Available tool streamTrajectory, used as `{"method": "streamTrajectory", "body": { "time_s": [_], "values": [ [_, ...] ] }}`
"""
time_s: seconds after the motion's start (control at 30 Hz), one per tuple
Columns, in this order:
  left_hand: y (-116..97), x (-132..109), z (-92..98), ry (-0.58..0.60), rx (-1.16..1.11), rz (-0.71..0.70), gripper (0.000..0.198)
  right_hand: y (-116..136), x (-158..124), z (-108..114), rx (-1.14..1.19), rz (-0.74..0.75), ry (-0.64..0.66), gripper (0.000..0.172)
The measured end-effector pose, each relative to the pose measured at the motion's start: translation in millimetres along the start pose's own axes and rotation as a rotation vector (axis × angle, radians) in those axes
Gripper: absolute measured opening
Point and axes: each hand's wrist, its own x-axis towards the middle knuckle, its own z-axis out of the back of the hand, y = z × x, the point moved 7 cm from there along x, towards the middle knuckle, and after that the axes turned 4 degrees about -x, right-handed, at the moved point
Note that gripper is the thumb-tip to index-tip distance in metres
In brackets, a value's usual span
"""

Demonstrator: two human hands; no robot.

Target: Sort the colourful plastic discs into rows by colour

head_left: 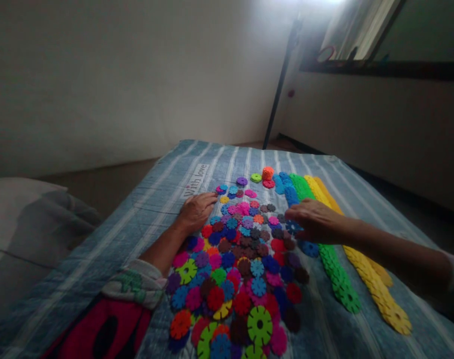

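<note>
A spread of flower-shaped notched plastic discs (245, 242) in many colours covers the middle of the cloth. My left hand (197, 212) lies at the spread's left edge, palm down, fingers stretched forward near a few blue and pink discs (221, 189). Over the row of overlapping blue discs (291, 194) is my right hand (319, 219), its fingers curled together and pointing left. What its fingertips hold, if anything, is hidden. A blue disc (308, 248) shows just below that hand. The right forearm crosses above the green row (337, 279) and the yellow row (376, 294).
A striped blue cloth (148, 214) printed "With love" covers the raised surface. Near its far side stand an orange stack (268, 173), a purple disc (242, 181) and a lime disc (256, 177). Behind are a dark pole (281, 89) with a bright light and walls.
</note>
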Motion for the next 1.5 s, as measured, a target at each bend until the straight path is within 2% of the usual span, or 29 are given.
{"method": "streamTrajectory", "body": {
  "time_s": [0.1,0.2,0.4,0.53,0.6,0.7,0.9,0.97,1.07,1.17,1.3,1.5],
  "values": [
    [2,0,-0.2,-0.011,-0.006,-0.001,0.034,-1,-27,-16,-0.02,0.0,0.044,0.019],
    [2,1,0.2,-0.017,-0.016,-0.008,0.034,1,-40,-26,-0.028,-0.022,0.075,0.017],
    [1,0,-1.2,-0.009,-0.01,-0.003,0.033,-3,-50,-42,-0.03,-0.067,0.114,0.02],
    [1,-1,-2.9,-0.007,0.006,0.021,0.034,-3,-50,-41,-0.021,-0.097,0.101,0.024],
    [-1,-2,-4.0,0.013,-0.001,0.029,0.034,4,-44,-33,0.007,-0.074,0.057,0.018],
    [-4,-4,-4.1,0.028,-0.018,0.047,0.034,27,-25,-15,0.091,0.032,-0.039,0.009],
    [-2,-4,-7.9,0.038,-0.024,0.072,0.035,96,30,22,0.147,0.271,-0.205,0.023],
    [-1,-4,-8.7,0.031,-0.034,0.076,0.035,119,46,31,0.165,0.345,-0.242,0.023],
    [0,-4,-8.8,0.032,-0.054,0.085,0.036,149,65,38,0.161,0.414,-0.264,0.02],
    [-3,-4,-7.1,0.038,-0.066,0.092,0.036,172,76,36,0.163,0.452,-0.255,0.018],
    [-6,-6,-4.3,0.027,-0.069,0.097,0.035,186,79,26,0.206,0.493,-0.246,0.017],
    [-8,-6,-5.2,0.016,-0.078,0.101,0.034,177,74,17,0.205,0.438,-0.225,0.024]
  ]
}}
